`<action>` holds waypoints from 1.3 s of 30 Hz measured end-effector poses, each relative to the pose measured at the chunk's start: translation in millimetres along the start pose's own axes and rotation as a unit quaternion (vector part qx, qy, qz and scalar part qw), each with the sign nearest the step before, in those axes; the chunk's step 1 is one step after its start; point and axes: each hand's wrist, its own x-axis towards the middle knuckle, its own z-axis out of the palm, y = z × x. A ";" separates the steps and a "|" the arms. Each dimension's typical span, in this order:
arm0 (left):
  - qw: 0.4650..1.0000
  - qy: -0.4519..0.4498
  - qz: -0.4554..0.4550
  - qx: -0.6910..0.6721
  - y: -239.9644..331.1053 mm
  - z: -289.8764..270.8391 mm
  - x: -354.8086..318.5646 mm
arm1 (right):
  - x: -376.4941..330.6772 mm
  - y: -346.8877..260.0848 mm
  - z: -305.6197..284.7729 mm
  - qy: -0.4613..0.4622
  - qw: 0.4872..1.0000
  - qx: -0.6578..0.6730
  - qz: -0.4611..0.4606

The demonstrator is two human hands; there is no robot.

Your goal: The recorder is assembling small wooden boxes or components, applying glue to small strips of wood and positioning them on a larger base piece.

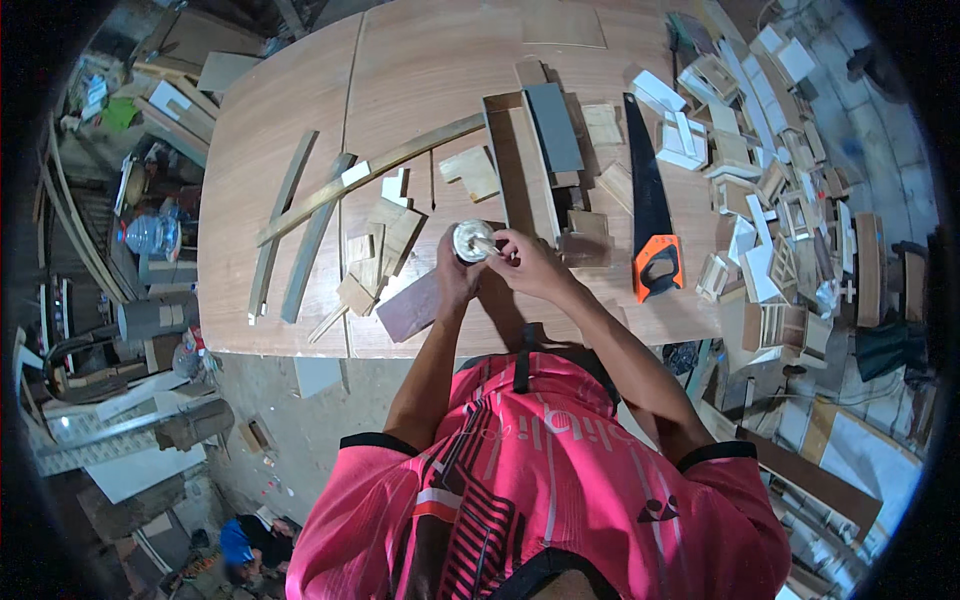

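Note:
Near the front middle of the table, my left hand [460, 268] is wrapped round a whitish, round thing [472, 241] seen from above. It may be a bottle or a roll; I cannot tell which. My right hand [527, 265] pinches a pale part at its right side, thumb and fingers together. A flat purplish-brown block [410, 306] lies by my left forearm. Beyond the hands sits a long open wooden box [523, 165]. Left of them several thin wood pieces [385, 240] are piled, one over another.
A long wood strip [400, 165] crosses two darker strips [284, 225] on the left. A handsaw [652, 200] with an orange handle lies right of a grey board [553, 125]. Small wooden and white pieces [780, 210] crowd the far right. A clear plastic bottle [152, 235] stands off the table's left edge.

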 end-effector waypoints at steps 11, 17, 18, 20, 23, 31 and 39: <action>0.970 -0.047 0.076 0.225 25.0 -8.4 -8.9 | -1.1 13.8 34.7 0.099 0.962 -0.253 -0.032; 0.974 -0.045 0.065 0.214 27.1 -5.2 -7.3 | -9.2 -3.1 33.0 0.113 0.963 -0.239 -0.043; 0.974 -0.044 0.058 0.215 26.2 -5.6 -6.2 | -10.7 -6.8 31.4 0.119 0.965 -0.227 -0.056; 0.976 -0.044 0.059 0.206 24.6 -5.7 -4.3 | -18.3 -13.4 24.1 0.140 0.964 -0.216 -0.067; 0.983 -0.047 0.054 0.171 19.6 -9.5 -0.4 | -38.3 -41.5 5.0 0.158 0.971 -0.174 -0.040; 0.998 -0.061 -0.016 0.012 -3.7 -21.4 15.2 | -109.1 -42.5 -43.9 0.232 0.973 -0.014 0.014; 0.990 -0.081 -0.062 0.094 -38.0 -34.7 -0.3 | -180.0 5.7 -45.5 0.348 0.929 -0.124 0.014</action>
